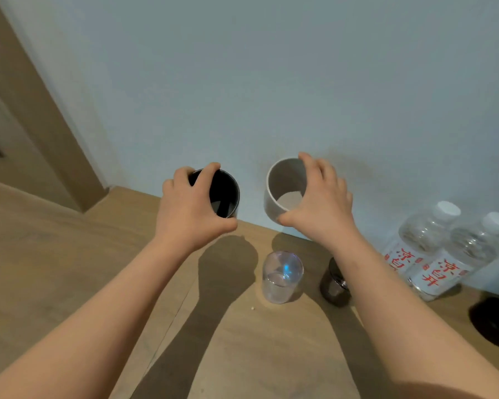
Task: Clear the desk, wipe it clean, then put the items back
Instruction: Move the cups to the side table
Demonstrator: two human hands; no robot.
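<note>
My left hand (189, 208) grips a black cup (226, 194) by its rim, held above the wooden desk (69, 254) near the wall. My right hand (320, 203) grips a white cup (283, 187) by its rim, thumb at the near side and fingers over the far edge. Both cups are tilted so that I look into them. Below them on the desk stands a clear glass (281, 276). A small dark glass (333, 283) stands beside it, partly hidden by my right forearm.
Two plastic water bottles (441, 249) with red lettering stand against the pale wall at the right. A black round object (494, 322) lies at the right edge. A wooden door frame (41, 125) rises at the left.
</note>
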